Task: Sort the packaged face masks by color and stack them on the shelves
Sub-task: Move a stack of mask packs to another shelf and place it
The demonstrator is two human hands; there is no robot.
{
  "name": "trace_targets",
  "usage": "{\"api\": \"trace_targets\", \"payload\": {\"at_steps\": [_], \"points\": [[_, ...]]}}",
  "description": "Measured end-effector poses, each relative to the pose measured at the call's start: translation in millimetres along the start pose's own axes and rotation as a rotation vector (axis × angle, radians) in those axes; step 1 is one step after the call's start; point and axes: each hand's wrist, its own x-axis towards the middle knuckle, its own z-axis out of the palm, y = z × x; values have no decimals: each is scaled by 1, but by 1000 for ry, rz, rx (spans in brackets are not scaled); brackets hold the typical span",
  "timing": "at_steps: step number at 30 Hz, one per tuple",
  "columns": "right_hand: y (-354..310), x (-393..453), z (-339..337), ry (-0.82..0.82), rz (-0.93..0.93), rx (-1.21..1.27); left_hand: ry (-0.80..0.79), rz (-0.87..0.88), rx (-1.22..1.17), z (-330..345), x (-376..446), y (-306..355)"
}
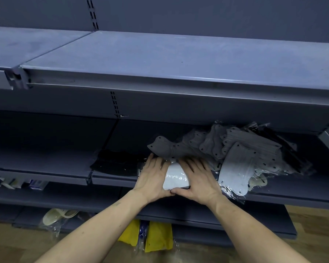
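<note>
I see the white mask stack (176, 177) at the middle shelf (46, 173) front edge, long axis running away from me; left hand (152, 177) and right hand (198, 180) flank it equally, fingers straight, pressing its sides.

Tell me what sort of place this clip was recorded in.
Probably a shop or stockroom: long grey metal retail shelving on slotted uprights, a heap of plastic-wrapped grey face masks, and small boxed goods on a lower shelf.
</note>
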Motion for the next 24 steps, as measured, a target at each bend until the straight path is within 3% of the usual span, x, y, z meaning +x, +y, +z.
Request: {"api": "trace_targets", "payload": {"at_steps": [6, 16, 24], "points": [[-2, -4, -2, 41, 30, 17, -8, -23, 62, 4, -6, 5], [-4, -21, -1, 17, -134, -161, -95, -80, 159, 4, -33, 23], [-24, -43, 0, 1, 13, -194, -85, -15, 126, -2, -40, 24]]}}
